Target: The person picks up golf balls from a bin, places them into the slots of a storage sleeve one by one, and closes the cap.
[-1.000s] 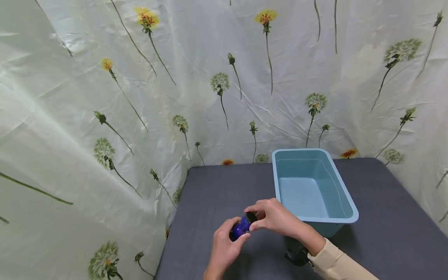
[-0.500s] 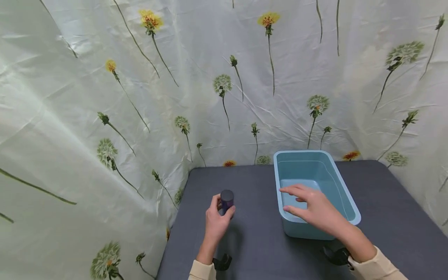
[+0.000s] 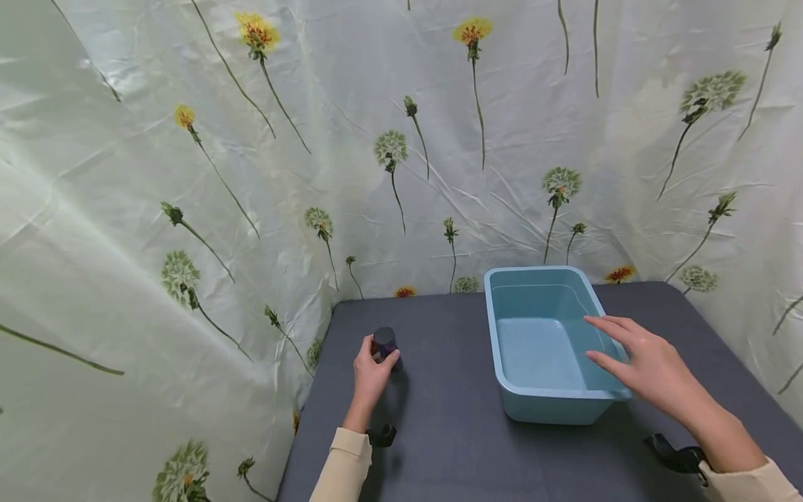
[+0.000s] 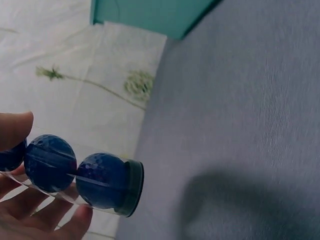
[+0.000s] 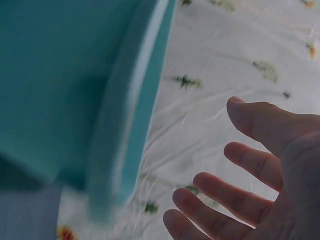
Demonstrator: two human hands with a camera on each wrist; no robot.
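A clear tube of blue golf balls (image 4: pixel 102 180) with a dark end cap is gripped by my left hand (image 3: pixel 369 380) on the left part of the table. The head view shows it upright, cap (image 3: pixel 385 335) on top. Thumb and fingers (image 4: pixel 75 225) lie on either side of the tube in the left wrist view. My right hand (image 3: pixel 655 369) holds nothing, its fingers spread above the right rim of a light blue plastic bin (image 3: pixel 552 410). In the right wrist view the bin wall (image 5: pixel 117 115) is close to that hand, with a gap between them.
The dark grey table (image 3: pixel 452 432) carries the bin at its right half. A pale curtain (image 3: pixel 351 104) printed with dandelions hangs behind and to the left of the table. Each wrist wears a black camera mount (image 3: pixel 677 457).
Both hands were on the tube; the right let go and moved right, past the bin's opening. The left carried the tube away to the left and turned it upright.
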